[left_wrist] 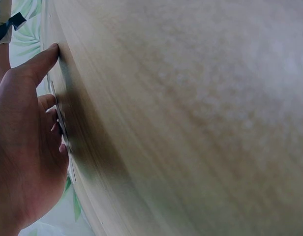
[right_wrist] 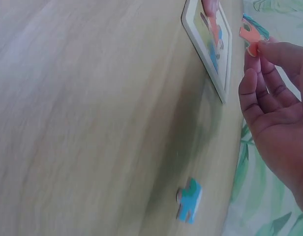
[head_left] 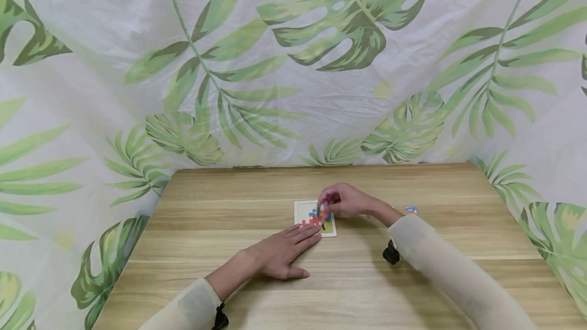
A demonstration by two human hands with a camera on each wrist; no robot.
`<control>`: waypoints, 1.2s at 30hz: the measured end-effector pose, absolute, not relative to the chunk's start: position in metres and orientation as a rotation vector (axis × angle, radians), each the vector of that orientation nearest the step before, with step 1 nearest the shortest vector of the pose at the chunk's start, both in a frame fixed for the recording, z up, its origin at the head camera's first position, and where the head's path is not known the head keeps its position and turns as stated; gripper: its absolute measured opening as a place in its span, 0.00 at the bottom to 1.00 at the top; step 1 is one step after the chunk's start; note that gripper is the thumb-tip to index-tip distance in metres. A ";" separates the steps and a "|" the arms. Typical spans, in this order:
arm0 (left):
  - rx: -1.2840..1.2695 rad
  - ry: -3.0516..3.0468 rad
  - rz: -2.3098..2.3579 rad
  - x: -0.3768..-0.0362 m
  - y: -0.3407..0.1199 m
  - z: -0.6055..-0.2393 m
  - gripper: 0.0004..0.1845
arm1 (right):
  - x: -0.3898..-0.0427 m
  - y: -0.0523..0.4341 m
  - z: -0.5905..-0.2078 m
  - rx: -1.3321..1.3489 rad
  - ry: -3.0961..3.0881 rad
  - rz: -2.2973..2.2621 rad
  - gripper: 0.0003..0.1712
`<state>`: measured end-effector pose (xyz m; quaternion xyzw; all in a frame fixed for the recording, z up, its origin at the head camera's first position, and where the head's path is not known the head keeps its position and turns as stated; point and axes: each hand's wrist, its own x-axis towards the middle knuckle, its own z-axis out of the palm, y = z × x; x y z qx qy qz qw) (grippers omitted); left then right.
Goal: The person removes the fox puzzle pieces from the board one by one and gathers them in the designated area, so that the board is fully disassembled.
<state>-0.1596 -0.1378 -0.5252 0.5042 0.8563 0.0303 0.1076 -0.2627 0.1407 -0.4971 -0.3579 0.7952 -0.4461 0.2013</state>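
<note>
Tabletop [head_left: 229,213] bears a puzzle [head_left: 329,226], left hand [head_left: 288,252] flat on it, right [head_left: 347,199] pinching a piece [right_wrist: 249,33].

My right hand [right_wrist: 284,101] has an orange puzzle piece [right_wrist: 249,33] with some teal on it, pinched at thumb and fingertips, lifted off the table [right_wrist: 92,123]. Puzzle board [right_wrist: 219,86], white border, lies just beside, at the top. My other hand [right_wrist: 210,7] only shows as fingertips there, over the board's picture. Blue-and-green loose piece [right_wrist: 190,202] on the wood lower down, apart from the board. Leaf-print cloth [right_wrist: 257,182] behind.
</note>
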 end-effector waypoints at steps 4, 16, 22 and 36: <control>1.481 2.522 0.094 -0.159 -0.138 -0.525 0.48 | -0.261 0.151 -0.494 -1.000 2.229 -1.235 0.09; 1.480 2.522 0.067 -0.160 -0.137 -0.524 0.48 | -0.252 0.186 -0.492 -0.978 2.251 -1.191 0.08; 1.490 2.516 0.074 -0.159 -0.137 -0.523 0.48 | -0.244 0.202 -0.490 -0.930 2.274 -1.159 0.07; 1.460 2.516 0.066 -0.159 -0.136 -0.522 0.48 | -0.231 0.236 -0.494 -0.905 2.284 -1.161 0.07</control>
